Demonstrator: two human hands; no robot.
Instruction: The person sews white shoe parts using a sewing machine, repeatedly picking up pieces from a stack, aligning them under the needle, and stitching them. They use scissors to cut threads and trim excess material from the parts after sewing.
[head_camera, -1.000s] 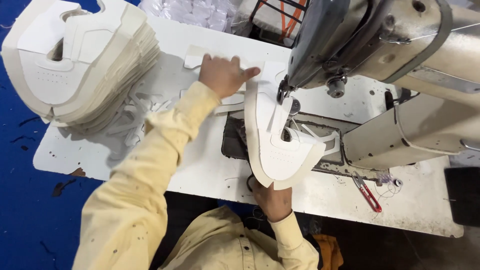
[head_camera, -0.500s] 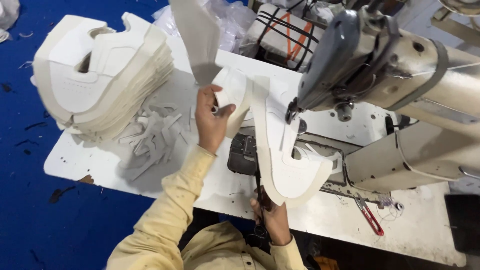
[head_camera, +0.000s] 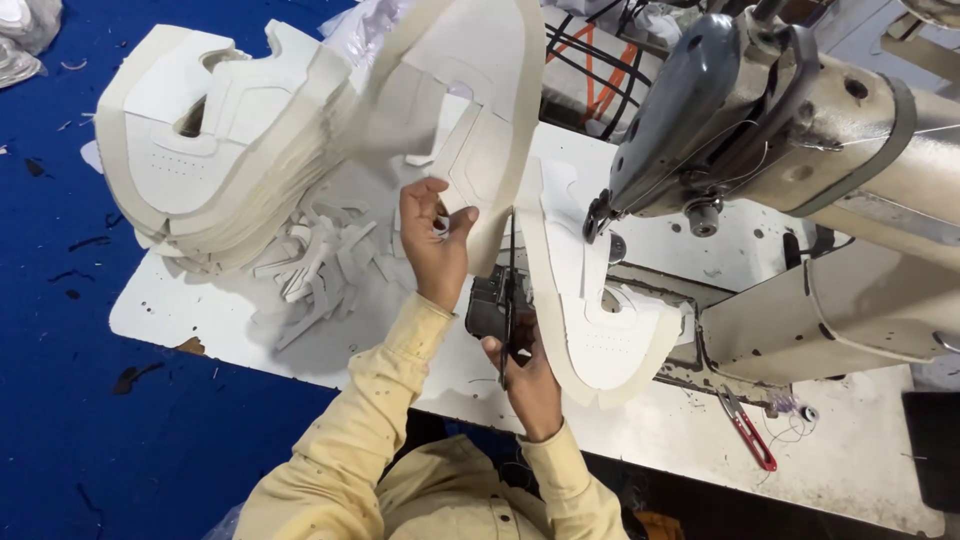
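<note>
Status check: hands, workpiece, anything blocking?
Left hand lifts a white cut panel off the table. Right hand holds a dark tool near the second panel under the sewing machine. Nothing blocking.

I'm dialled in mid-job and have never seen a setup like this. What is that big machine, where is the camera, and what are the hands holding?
The view comes from a camera on the worker's head, looking down. The grey machine is an industrial sewing machine on a white table. The left hand lifts a white cut shoe-upper piece. The right hand holds a thin dark tool, hard to identify. Another upper piece lies at the needle. A stack of similar pieces, offcuts and red snips lie around.
</note>
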